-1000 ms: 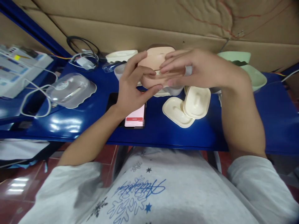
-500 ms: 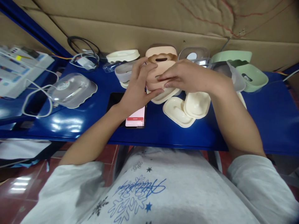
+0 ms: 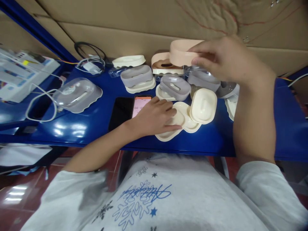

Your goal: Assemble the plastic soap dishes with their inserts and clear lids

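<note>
My right hand is raised at the back of the table, its thumb and fingers pinching a peach oval soap dish in the air. Another peach soap dish with a wavy rim rests behind it. My left hand is at the front, its fingers and thumb over a cream oval tray that it partly hides. Against that tray lie two more cream pieces, one a shallow tray, the other a domed one. A grey soap dish sits just beyond my left hand.
Beside my left wrist lie a lit phone and a dark flat device. A clear-lidded grey soap box, coiled cables and a white power strip are to the left. Grey dishes crowd the back right.
My right hand has lifted the peach dish up and to the right. My left hand has left it, coming toward the front edge with a cream tray. A grey dish beneath is uncovered.
</note>
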Motion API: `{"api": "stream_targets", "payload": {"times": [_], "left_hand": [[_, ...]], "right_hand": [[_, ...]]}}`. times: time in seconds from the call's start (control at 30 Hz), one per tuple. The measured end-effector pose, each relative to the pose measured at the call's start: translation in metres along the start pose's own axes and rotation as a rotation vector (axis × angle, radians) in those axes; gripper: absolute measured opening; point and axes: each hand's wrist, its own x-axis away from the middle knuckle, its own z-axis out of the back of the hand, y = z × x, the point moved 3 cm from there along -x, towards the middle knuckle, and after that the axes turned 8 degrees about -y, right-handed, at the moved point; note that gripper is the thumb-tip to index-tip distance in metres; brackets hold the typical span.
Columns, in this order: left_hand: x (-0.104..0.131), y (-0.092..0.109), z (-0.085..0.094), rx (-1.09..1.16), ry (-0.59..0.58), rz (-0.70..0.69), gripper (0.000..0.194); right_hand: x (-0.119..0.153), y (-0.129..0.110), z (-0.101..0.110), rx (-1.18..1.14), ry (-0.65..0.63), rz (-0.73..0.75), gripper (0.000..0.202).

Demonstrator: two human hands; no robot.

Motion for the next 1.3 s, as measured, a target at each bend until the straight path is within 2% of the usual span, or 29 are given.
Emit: {"api": "stream_targets", "payload": {"times": [0.1, 0.23, 0.4, 0.47, 0.6, 0.7, 0.77, 0.83, 0.9, 0.93, 0.97, 1.03, 1.1, 1.13, 1.2, 1.3], "left_hand": [[0.001, 0.012, 0.001, 0.004, -0.077, -0.081, 0.059], [0.005, 0.014, 0.003, 0.068, -0.186, -0.091, 0.063], [0.010, 0.020, 0.008, 0.166, -0.268, -0.099, 0.089], [0.011, 0.025, 0.008, 0.146, -0.268, -0.101, 0.082], [0.010, 0.031, 0.007, 0.055, -0.274, -0.095, 0.046], [0.013, 0.022, 0.018, 0.040, -0.234, -0.051, 0.033], [0.017, 0.005, 0.035, 0.063, -0.143, -0.019, 0.033], [0.021, -0.025, 0.055, 0.110, -0.020, -0.003, 0.031], [0.022, -0.070, 0.069, 0.163, 0.082, 0.019, 0.033], [0.021, -0.098, 0.071, 0.157, 0.072, 0.062, 0.038], [0.019, -0.125, 0.070, 0.130, 0.050, 0.047, 0.051], [0.014, -0.181, 0.059, 0.080, 0.012, 0.050, 0.078], [0.007, -0.231, 0.040, 0.050, -0.039, 0.133, 0.084], [0.004, -0.249, 0.029, 0.048, -0.069, 0.168, 0.084], [-0.001, -0.270, 0.010, 0.067, -0.125, 0.198, 0.079], [-0.002, -0.275, -0.006, 0.131, -0.132, 0.262, 0.072]], "right_hand": [[0.006, 0.016, 0.011, 0.140, 0.101, 0.045, 0.052], [0.006, 0.038, 0.014, 0.111, 0.129, 0.026, 0.052], [-0.001, 0.042, 0.011, 0.096, 0.141, 0.003, 0.053], [-0.003, 0.038, 0.008, 0.068, 0.127, 0.020, 0.051], [-0.008, 0.036, -0.003, -0.006, 0.008, 0.009, 0.054], [-0.012, 0.039, -0.010, 0.001, -0.051, -0.044, 0.049], [-0.013, 0.042, -0.010, 0.003, -0.017, -0.055, 0.043], [-0.013, 0.043, -0.010, -0.002, -0.004, -0.041, 0.041], [-0.012, 0.042, -0.010, -0.020, -0.021, -0.025, 0.042], [-0.012, 0.041, -0.009, -0.028, -0.027, -0.021, 0.044], [-0.011, 0.040, -0.009, -0.031, -0.032, -0.020, 0.046], [-0.011, 0.040, -0.008, -0.032, -0.048, -0.030, 0.049], [-0.011, 0.041, -0.009, -0.040, -0.074, -0.040, 0.049], [-0.011, 0.042, -0.009, -0.048, -0.078, -0.049, 0.048], [-0.010, 0.044, -0.009, -0.067, -0.080, -0.071, 0.046], [-0.010, 0.043, -0.009, -0.070, -0.085, -0.082, 0.046]]}}
